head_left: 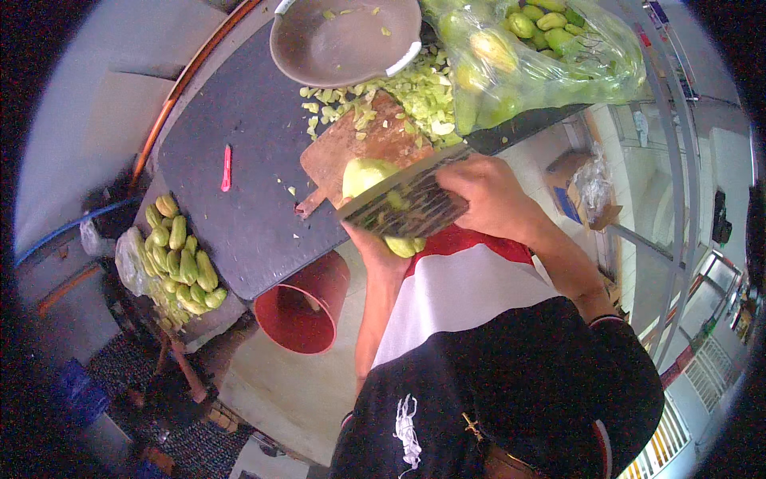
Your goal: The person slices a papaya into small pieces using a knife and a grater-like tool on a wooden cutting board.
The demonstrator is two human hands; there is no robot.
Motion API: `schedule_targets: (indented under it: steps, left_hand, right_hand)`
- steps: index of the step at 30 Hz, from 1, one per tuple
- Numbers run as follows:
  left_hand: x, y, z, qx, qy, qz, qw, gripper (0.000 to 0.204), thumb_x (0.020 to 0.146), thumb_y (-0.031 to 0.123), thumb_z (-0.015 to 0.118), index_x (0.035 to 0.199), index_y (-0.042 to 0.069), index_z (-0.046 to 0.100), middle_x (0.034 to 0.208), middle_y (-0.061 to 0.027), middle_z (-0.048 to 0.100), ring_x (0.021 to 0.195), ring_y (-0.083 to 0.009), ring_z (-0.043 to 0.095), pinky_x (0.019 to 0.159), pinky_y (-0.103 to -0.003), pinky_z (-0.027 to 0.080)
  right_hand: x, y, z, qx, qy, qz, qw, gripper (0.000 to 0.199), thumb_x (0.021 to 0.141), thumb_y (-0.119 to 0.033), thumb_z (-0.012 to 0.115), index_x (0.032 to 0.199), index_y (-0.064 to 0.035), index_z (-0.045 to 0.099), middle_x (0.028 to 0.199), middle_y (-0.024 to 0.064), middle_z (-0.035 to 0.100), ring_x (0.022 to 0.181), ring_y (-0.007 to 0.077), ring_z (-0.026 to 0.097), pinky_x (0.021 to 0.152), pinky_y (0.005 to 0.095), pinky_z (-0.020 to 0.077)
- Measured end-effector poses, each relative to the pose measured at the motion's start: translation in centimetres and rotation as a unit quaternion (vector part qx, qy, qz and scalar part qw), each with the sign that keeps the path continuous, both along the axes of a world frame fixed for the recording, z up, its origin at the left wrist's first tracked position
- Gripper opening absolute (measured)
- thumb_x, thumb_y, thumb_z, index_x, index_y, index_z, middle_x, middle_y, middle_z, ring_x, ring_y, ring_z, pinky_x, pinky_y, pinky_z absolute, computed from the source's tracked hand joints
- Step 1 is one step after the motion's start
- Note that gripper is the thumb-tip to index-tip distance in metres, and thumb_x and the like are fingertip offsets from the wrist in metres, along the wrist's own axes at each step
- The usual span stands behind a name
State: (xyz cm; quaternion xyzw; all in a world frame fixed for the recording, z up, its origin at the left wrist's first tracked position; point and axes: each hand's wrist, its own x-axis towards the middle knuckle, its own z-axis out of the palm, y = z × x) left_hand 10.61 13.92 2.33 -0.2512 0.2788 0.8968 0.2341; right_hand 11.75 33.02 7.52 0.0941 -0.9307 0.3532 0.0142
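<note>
A wide-bladed cleaver (403,195) is in my right hand (491,195), its blade slanting across the fruit in front of me. My left hand (375,243) is wrapped round a peeled pale-green fruit, likely a mango (365,174), partly hidden behind the blade. Below the blade, more green fruit (403,245) shows beside my left hand; I cannot tell if it is the same piece. Just beyond lies a wooden cutting board (339,148) with a short handle, bits of fruit scattered on it. Chopped pale-green pieces (431,100) are heaped along its far side.
At the far edge stands a grey-brown basin (343,48). A clear plastic bag of green fruit (550,72) lies far right. On the dark table (247,219) is a pink-handled tool (227,168). More green fruits (179,259) are piled left, and a red bucket (335,283) stands below the near edge.
</note>
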Motion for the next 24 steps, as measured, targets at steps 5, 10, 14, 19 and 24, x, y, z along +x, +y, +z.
schedule_targets:
  steps: [5, 10, 14, 19, 24]
  left_hand:
    - [0.6, -1.6, -1.9, 0.01, 0.041, -0.067, 0.997, 0.073, 0.09, 0.07, 0.047, 0.133, 0.012, 0.053, 0.129, -0.0087, 0.059, 0.116, -0.0275, 0.057, 0.094, -0.044, 0.051]
    - [1.4, -1.8, -2.2, 0.02, 0.033, -0.064, 0.997, 0.072, 0.09, 0.069, 0.049, 0.133, 0.011, 0.052, 0.129, -0.0092, 0.059, 0.114, -0.0276, 0.058, 0.095, -0.045, 0.051]
    - [0.8, -0.9, -0.5, 0.069, 0.045, -0.006, 0.997, 0.074, 0.088, 0.067, 0.053, 0.134, 0.009, 0.05, 0.128, -0.0132, 0.059, 0.109, -0.0303, 0.061, 0.09, -0.047, 0.054]
    - [-0.2, -0.2, 1.5, 0.03, 0.083, -0.066, 0.994, 0.076, 0.083, 0.061, 0.055, 0.132, 0.003, 0.048, 0.113, -0.0207, 0.064, 0.089, -0.034, 0.068, 0.067, -0.046, 0.061]
    - [0.2, -0.3, 0.3, -0.012, 0.081, -0.058, 0.995, 0.072, 0.088, 0.061, 0.051, 0.134, 0.005, 0.048, 0.121, -0.0185, 0.062, 0.098, -0.0327, 0.067, 0.076, -0.046, 0.059]
  right_hand:
    - [-1.0, -0.1, 0.3, 0.013, 0.021, 0.036, 0.999, 0.022, 0.065, -0.019, 0.075, 0.078, -0.0075, 0.061, 0.076, 0.0119, 0.066, 0.075, 0.0347, 0.067, 0.067, 0.0468, 0.0543]
    - [-1.3, -0.1, 1.0, -0.004, -0.005, 0.055, 0.998, 0.02, 0.065, -0.017, 0.074, 0.076, -0.0073, 0.059, 0.074, 0.0121, 0.065, 0.074, 0.0351, 0.066, 0.067, 0.0468, 0.0531]
    - [-1.4, 0.4, -0.5, -0.017, 0.005, 0.033, 0.999, 0.019, 0.064, -0.013, 0.072, 0.075, -0.0062, 0.058, 0.072, 0.0135, 0.062, 0.072, 0.0384, 0.062, 0.066, 0.0476, 0.05]
    - [0.1, 5.1, -8.6, 0.057, -0.1, -0.118, 0.986, 0.023, 0.067, -0.015, 0.072, 0.087, -0.0059, 0.068, 0.079, 0.0162, 0.066, 0.075, 0.0396, 0.063, 0.069, 0.0481, 0.0509]
    - [0.7, 3.4, -2.7, -0.044, -0.006, -0.028, 0.999, 0.021, 0.065, -0.013, 0.071, 0.082, -0.0032, 0.063, 0.075, 0.0173, 0.062, 0.072, 0.0393, 0.061, 0.064, 0.0454, 0.0475]
